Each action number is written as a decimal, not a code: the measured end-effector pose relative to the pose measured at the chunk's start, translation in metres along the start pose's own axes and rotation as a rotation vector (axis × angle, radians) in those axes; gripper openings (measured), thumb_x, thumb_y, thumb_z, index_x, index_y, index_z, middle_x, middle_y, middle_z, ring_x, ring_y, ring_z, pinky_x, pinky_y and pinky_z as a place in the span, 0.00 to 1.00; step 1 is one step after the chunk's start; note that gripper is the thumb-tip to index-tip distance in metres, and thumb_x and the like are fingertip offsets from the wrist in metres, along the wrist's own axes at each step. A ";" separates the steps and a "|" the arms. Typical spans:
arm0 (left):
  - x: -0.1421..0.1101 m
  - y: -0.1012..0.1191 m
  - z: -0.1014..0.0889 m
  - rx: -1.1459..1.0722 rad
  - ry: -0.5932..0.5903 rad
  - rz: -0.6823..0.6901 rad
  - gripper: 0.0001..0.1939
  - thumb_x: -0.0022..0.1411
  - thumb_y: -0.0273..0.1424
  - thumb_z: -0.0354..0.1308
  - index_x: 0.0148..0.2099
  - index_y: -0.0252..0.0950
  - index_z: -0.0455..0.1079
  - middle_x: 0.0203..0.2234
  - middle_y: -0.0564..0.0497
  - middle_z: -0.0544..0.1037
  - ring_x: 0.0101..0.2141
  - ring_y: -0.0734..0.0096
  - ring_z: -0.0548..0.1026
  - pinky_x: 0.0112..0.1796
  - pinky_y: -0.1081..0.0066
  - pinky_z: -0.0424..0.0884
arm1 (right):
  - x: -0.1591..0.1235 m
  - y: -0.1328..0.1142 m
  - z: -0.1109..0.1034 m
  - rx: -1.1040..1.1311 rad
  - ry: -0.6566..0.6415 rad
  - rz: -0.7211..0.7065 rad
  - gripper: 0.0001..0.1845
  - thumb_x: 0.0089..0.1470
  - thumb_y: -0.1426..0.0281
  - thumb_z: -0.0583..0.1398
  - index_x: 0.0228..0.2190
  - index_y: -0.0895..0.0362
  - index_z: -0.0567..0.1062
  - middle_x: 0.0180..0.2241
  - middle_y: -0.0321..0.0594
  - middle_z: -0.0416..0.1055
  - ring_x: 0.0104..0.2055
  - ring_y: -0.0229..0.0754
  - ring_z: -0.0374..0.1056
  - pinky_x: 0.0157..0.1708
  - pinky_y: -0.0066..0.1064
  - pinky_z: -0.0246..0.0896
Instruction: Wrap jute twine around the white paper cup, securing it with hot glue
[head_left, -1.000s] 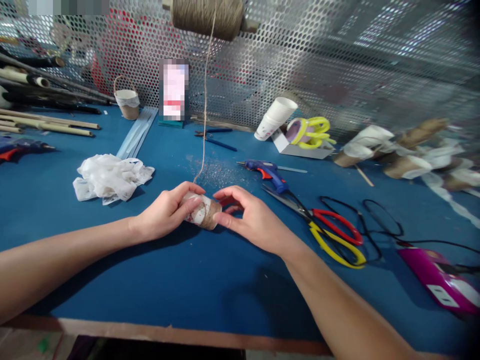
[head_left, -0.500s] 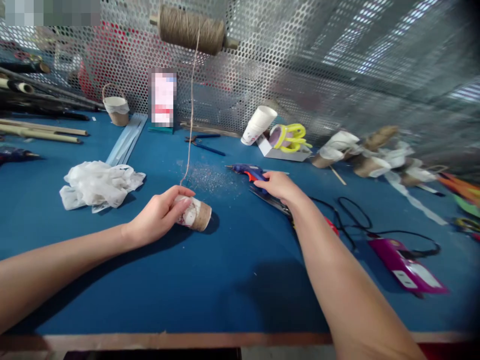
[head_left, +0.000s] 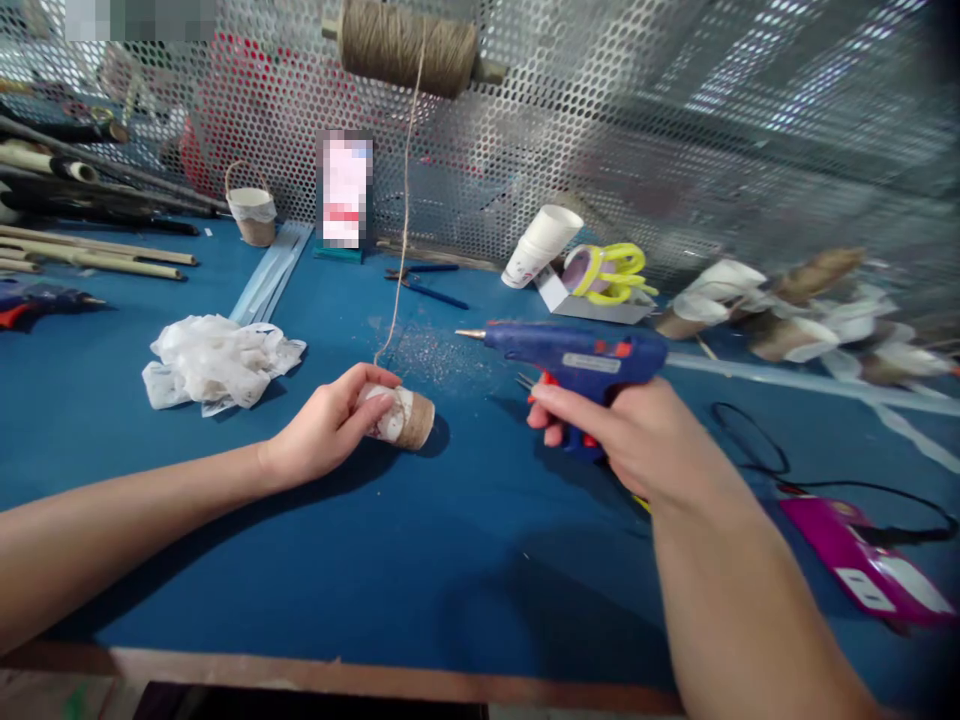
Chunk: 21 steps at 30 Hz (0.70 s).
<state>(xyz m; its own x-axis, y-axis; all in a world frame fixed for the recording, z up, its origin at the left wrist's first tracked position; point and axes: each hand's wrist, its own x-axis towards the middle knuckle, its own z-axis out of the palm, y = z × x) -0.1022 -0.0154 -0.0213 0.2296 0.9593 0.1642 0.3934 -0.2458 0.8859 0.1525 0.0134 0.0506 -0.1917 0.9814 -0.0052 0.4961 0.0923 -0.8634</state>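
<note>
My left hand [head_left: 330, 425] is closed around a small paper cup [head_left: 415, 420] lying on its side on the blue table. Brown twine wraps the cup near its rim, and a strand of twine [head_left: 406, 210] runs from it up to a large spool [head_left: 409, 48]. In my right hand [head_left: 622, 430] is a blue hot glue gun [head_left: 577, 360], lifted off the table, its nozzle pointing left. My fingers wrap its handle near the red trigger. Partly hidden below the glue gun are the tips of a metal tool.
Crumpled white material [head_left: 221, 362] lies at left, near a second glue gun [head_left: 45, 300]. Pliers [head_left: 431, 285], stacked paper cups [head_left: 541, 245], a white box [head_left: 596, 305] with yellow-handled scissors and a small basket [head_left: 253, 215] stand behind. A purple pouch [head_left: 862, 560] and black cord are at right.
My right hand has raised the glue gun from the table and brought it nearer to me. My left hand still holds the cup. The whole view has shifted slightly.
</note>
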 end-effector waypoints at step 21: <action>0.001 0.000 0.000 0.059 -0.024 0.011 0.11 0.65 0.35 0.45 0.46 0.34 0.60 0.27 0.52 0.73 0.25 0.74 0.70 0.27 0.74 0.67 | -0.025 0.003 0.017 -0.766 -0.174 -0.714 0.17 0.55 0.66 0.50 0.28 0.45 0.78 0.14 0.37 0.66 0.35 0.52 0.72 0.36 0.43 0.64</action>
<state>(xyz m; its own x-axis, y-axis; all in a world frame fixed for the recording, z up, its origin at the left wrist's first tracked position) -0.1022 -0.0139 -0.0213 0.2555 0.9530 0.1628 0.4427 -0.2650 0.8566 0.1443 -0.0134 0.0401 -0.7375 0.6262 0.2528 0.6105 0.7783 -0.1468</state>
